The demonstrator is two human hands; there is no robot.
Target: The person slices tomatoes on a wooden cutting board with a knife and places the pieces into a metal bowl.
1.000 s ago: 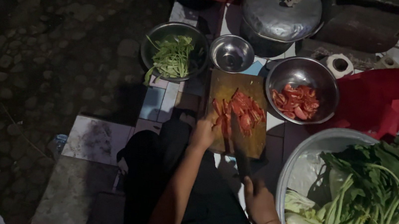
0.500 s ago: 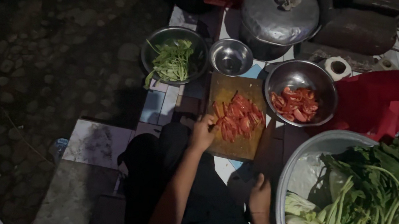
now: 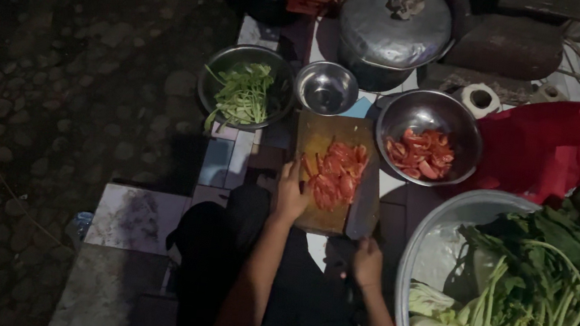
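Two hands [image 3: 291,196] at tomato slices [image 3: 336,174]

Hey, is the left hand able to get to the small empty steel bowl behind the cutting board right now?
Probably yes. The left hand rests at the near edge of the cutting board, and the small empty bowl sits just beyond it. Only low tomato slices lie between, easy to reach over.

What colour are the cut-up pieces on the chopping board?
Red. The slices lie heaped on the board, seen best in the head view.
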